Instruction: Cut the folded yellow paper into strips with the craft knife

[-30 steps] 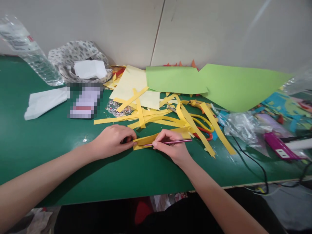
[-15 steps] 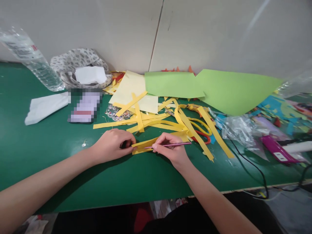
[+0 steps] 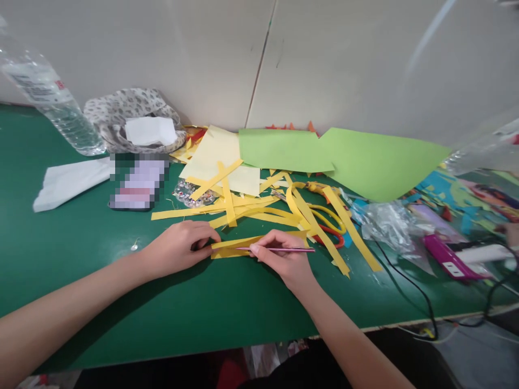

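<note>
On the green table lies a folded yellow paper strip (image 3: 231, 249), creased lengthwise. Thumb and finger of my left hand (image 3: 178, 246) pinch its left end. My right hand (image 3: 284, 256) is closed round a thin pink pen-like stick (image 3: 294, 250), held almost level. The stick's narrow tip points left and rests on or just over the fold; contact cannot be made out. Part of the strip is hidden behind my right hand. Just beyond the hands are loose yellow paper strips (image 3: 229, 208) and red-and-yellow scissor handles (image 3: 330, 232).
Green paper sheets (image 3: 373, 162) and a cream sheet (image 3: 214, 148) lie against the wall. At left are a water bottle (image 3: 67, 116), a spotted cloth bag (image 3: 125, 100) and a phone (image 3: 140, 186). A magenta tool (image 3: 450, 256) with a black cord and clear plastic wrap (image 3: 391, 221) sit right.
The view has shifted slightly, so the table's contents appear lower. Both hands stay at the strip; the pink stick now lies more level, its tip a little farther from the strip's left end.
</note>
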`<state>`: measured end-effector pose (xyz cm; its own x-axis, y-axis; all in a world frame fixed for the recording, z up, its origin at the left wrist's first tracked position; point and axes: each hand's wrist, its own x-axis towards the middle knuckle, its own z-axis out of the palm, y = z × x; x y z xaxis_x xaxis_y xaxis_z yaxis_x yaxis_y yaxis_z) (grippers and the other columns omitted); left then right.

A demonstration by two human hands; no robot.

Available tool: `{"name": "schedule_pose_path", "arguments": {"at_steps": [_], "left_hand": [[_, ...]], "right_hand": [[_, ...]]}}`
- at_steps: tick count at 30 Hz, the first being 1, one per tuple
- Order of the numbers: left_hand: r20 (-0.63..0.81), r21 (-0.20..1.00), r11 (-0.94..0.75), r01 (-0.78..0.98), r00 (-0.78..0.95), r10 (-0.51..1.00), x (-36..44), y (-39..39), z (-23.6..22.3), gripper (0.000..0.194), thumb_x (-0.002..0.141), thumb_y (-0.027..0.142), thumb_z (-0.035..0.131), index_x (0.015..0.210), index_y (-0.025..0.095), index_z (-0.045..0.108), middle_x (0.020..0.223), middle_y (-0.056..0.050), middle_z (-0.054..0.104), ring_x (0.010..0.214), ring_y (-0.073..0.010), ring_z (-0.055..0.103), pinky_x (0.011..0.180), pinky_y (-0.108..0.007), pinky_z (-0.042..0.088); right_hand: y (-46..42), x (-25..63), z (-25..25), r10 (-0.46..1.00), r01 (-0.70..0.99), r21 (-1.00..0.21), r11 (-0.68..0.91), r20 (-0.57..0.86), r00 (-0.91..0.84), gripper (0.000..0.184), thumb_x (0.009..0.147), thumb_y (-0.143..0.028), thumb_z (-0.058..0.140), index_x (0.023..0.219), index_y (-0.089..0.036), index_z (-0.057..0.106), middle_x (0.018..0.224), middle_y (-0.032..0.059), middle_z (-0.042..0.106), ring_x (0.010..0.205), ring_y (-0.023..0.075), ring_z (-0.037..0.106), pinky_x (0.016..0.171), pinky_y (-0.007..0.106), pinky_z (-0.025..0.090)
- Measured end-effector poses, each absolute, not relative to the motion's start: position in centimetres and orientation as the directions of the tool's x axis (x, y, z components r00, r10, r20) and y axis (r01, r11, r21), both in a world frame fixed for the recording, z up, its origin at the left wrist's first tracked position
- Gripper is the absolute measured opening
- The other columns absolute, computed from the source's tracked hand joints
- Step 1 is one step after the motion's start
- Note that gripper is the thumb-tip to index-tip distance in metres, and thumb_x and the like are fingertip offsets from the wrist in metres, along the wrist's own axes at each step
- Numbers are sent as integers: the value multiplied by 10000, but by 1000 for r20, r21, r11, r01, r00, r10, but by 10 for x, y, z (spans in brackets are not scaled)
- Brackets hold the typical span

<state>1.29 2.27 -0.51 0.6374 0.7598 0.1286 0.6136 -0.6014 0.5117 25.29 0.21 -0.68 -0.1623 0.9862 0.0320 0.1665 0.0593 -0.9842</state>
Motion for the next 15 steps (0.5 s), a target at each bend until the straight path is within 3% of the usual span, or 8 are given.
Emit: {"name": "schedule_pose_path", "arguments": {"at_steps": [15], "left_hand": [[116, 571, -550, 610, 603, 789, 12, 26, -7, 192, 867, 249, 505, 823, 192, 682, 559, 43, 444, 517, -93, 432, 520, -197, 313]], "right_hand": [[1, 249, -6, 987, 201, -979, 26, -6, -158, 161, 719, -324, 729, 649, -199, 657, 600, 13, 667, 538, 140, 582, 514, 268, 447]]}}
